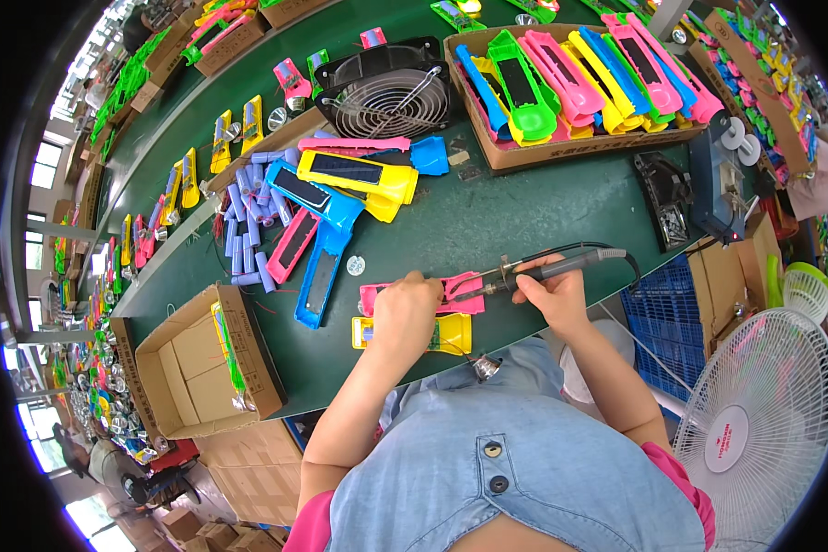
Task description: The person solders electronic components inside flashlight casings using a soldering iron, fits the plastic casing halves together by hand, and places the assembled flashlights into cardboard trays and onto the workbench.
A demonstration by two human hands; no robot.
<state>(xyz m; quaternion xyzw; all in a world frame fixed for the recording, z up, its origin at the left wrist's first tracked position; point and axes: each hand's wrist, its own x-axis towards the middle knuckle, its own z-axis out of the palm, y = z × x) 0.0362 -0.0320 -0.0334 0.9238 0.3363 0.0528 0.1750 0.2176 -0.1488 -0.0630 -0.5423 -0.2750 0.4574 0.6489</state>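
Note:
My right hand [554, 293] is wrapped round the dark handle of a soldering iron [547, 271], whose metal tip points left over a pink flashlight housing [465, 287]. A black cable trails from the iron. My left hand [409, 308] is closed, fingertips bent down at the pink housing close to the iron's tip; what they pinch is hidden. Just nearer to me lies a yellow flashlight housing [451, 333], with a green circuit board inside and partly covered by my left hand. A shiny reflector cup [486, 367] sits at its right, by the table edge.
Blue, yellow and pink housings [354, 175] lie piled beside purple battery cells [239, 235]. Behind stand a black fan [386, 92] and a carton of housings [534, 147]. An open carton [189, 368] is at left; a blue-grey machine [716, 179] and white fan [754, 414] at right.

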